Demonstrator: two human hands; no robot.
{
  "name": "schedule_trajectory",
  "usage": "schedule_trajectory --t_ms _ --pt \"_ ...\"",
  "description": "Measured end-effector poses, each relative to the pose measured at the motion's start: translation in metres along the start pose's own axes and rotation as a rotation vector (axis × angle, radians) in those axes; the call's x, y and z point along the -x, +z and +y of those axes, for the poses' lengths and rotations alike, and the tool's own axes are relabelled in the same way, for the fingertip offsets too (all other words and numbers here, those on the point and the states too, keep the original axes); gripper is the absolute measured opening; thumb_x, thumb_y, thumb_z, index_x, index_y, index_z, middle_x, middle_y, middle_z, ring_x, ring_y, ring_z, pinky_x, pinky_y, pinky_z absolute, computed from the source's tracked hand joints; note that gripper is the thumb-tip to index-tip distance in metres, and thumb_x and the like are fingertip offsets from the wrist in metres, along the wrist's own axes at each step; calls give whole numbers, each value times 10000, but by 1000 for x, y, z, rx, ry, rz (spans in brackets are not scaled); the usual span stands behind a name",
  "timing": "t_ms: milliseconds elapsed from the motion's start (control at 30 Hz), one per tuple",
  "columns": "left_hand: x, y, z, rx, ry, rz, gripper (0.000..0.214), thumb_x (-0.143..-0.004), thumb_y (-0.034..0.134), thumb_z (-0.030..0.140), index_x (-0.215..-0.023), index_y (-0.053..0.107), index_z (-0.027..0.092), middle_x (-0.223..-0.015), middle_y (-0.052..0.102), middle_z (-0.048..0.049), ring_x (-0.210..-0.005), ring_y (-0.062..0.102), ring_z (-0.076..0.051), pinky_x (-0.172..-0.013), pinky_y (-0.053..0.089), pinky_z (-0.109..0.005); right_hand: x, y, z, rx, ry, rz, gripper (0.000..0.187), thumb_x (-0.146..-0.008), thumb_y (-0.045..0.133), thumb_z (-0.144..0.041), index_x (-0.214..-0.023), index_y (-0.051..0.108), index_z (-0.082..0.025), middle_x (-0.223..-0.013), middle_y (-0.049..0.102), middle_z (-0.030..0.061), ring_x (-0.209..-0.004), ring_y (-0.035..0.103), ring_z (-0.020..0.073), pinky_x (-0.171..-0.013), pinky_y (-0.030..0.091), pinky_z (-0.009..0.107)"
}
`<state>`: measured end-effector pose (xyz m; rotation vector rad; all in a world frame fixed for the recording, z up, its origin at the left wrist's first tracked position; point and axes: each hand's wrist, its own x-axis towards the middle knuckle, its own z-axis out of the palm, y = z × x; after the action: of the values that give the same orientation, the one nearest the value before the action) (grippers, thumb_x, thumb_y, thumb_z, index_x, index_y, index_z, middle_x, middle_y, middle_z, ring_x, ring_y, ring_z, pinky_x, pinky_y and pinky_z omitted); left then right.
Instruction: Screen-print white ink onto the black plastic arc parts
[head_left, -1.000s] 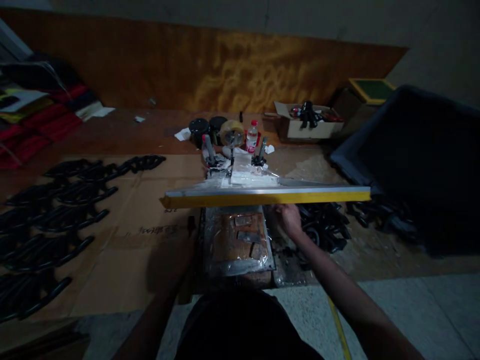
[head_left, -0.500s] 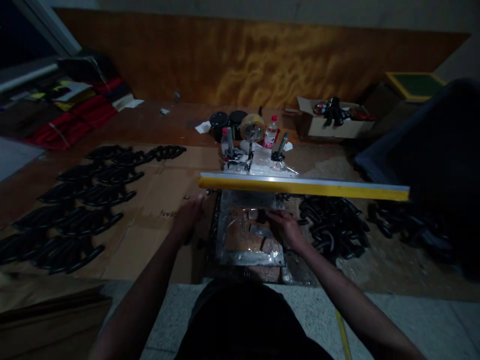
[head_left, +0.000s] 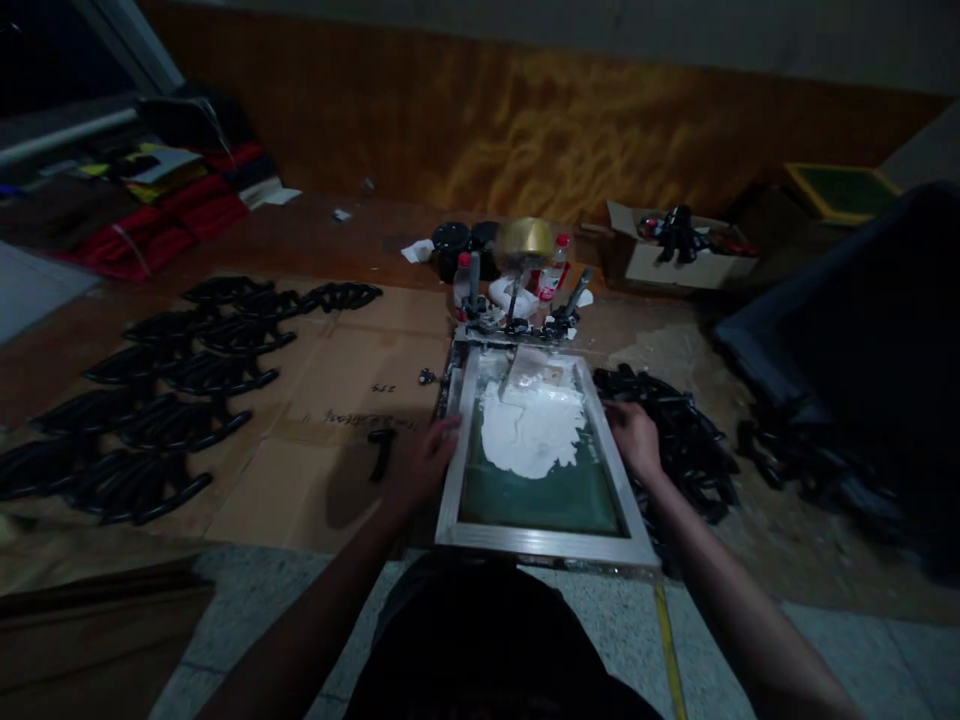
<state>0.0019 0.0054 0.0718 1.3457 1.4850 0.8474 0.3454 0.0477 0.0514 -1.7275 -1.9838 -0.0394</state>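
Observation:
A metal-framed printing screen [head_left: 540, 545] lies flat in front of me, hinged at its far end to clamps [head_left: 517, 318]. White ink [head_left: 529, 430] is spread over the upper half of its green mesh. My left hand [head_left: 420, 465] grips the frame's left rail, fingers curled over it. My right hand [head_left: 636, 440] holds the right rail the same way. A single black curved part [head_left: 381, 452] lies on the cardboard just left of my left hand.
Rows of black curved parts [head_left: 165, 400] are laid out on cardboard at the left. A heap of them [head_left: 682, 440] sits right of the screen. Ink cans [head_left: 465, 245], a tape roll [head_left: 525, 240], a bottle [head_left: 553, 270] and an open box [head_left: 675, 250] stand behind.
The screen frame, raised on its hinge before, has swung down flat. Both hands moved from beneath it to its side rails.

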Motion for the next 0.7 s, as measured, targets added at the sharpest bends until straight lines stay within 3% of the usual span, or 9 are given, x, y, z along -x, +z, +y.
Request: schedule_trajectory --t_ms 67,167,233,300,367,433,533,633,700 --pt "0 12 -27 4 -97 -55 599 -899 499 444 -1435 505 176 -957 745 -71 -863 688 -234 -775 562 -365 -27 -3 -11 30 32 8 400 -940 624 -319 -1293 589 -133 -1320 575 172 -1157 587 254 -973 512 420" --pt "-7 25 -53 -44 -100 -67 648 -907 500 414 -1495 428 151 -1118 733 -109 -966 696 -240 -889 545 -387 -62 3 -59 108 -61 -218 620 -857 704 -297 -1402 490 -94 -1460 452 216 -1284 480 309 -1057 432 435" --pt "-12 28 -62 -52 -57 -64 621 -907 505 393 -1473 458 140 -1299 669 -143 -1113 666 -257 -997 503 -399 -68 9 -92 145 -128 -422 412 -875 656 -253 -1256 594 -110 -1287 601 178 -1154 563 284 -966 472 389" --pt "-15 28 -66 -40 -44 -92 604 -911 500 389 -1459 473 136 -1358 638 -154 -1173 644 -271 -1036 484 -413 -55 12 -112 150 -165 -551 197 -889 588 -190 -1060 666 -130 -1044 693 130 -966 626 245 -825 499 327" --pt "-17 28 -69 -24 -60 -112 599 -911 502 391 -1452 478 135 -1355 643 -153 -1182 641 -278 -1038 485 -421 -31 12 -117 135 -212 -623 168 -871 570 -145 -997 681 -144 -975 710 105 -895 637 217 -765 488 286" --pt "-17 28 -70 -10 -82 -107 599 -904 512 391 -1443 483 131 -1360 639 -154 -1165 650 -276 -1032 491 -418 -9 6 -113 88 -335 -688 236 -845 566 -105 -1043 684 -158 -1038 714 97 -944 634 206 -792 476 272" --pt "-16 30 -70 15 -99 -97 593 -902 518 396 -1431 492 127 -1340 650 -155 -1123 667 -264 -1012 503 -403 4 -3 -102 -7 -537 -765 287 -802 569 -77 -1033 696 -190 -1030 719 68 -947 634 204 -800 469 278" --pt "-14 30 -68 65 -113 -101 596 -898 534 424 -1418 503 134 -1258 693 -151 -1065 687 -260 -951 536 -391 -1 0 -98 -45 -518 -704 254 -790 567 -91 -968 708 -204 -946 719 53 -905 635 208 -778 472 287" --pt "-13 29 -66 90 -127 -93 606 -889 548 433 -1414 501 133 -1165 726 -142 -995 702 -260 -885 560 -392 2 8 -97 -61 -470 -598 294 -816 542 -101 -1038 712 -192 -1016 722 83 -945 630 221 -807 484 309"
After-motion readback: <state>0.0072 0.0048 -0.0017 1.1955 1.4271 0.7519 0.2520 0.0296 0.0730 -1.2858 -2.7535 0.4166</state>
